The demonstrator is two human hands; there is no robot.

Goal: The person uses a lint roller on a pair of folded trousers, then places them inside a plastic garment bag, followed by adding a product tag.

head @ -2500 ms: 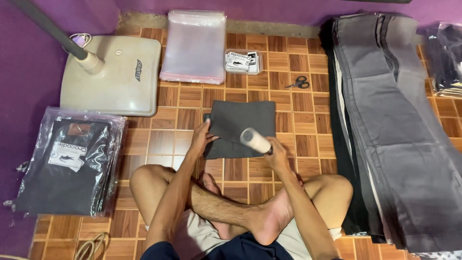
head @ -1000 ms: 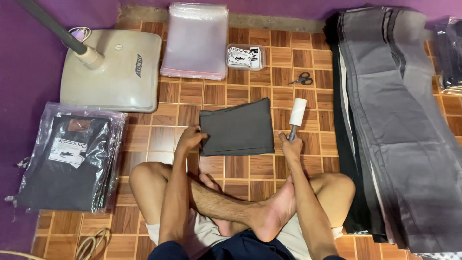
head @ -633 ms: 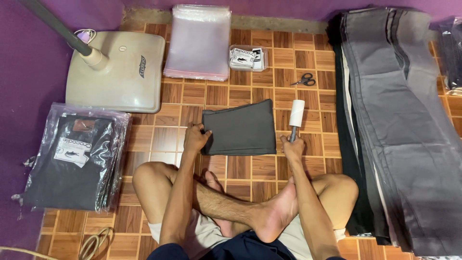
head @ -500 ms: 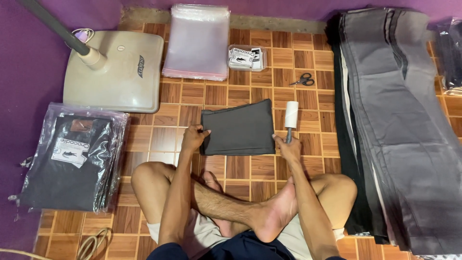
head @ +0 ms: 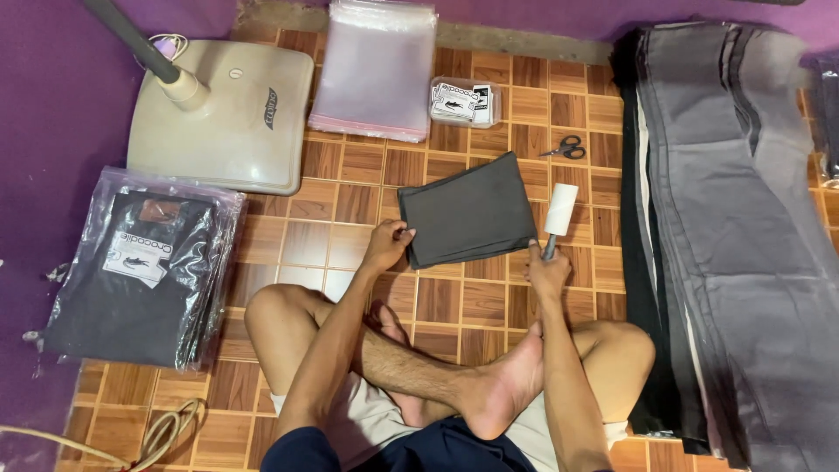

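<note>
A folded dark grey garment lies on the tiled floor in front of my crossed legs. My left hand pinches its near left corner. My right hand grips the grey handle of a lint roller, whose white roll stands just right of the garment, and the fingers touch the garment's near right corner.
A long stack of grey and black trousers fills the right side. Bagged dark garments lie at the left, beside a beige fan base. Clear bags, a box of tags and scissors lie farther off. A cable coils near left.
The lint roller has come off the garment and now stands at its right edge. My left hand has stayed on the near left corner, and the garment sits turned slightly.
</note>
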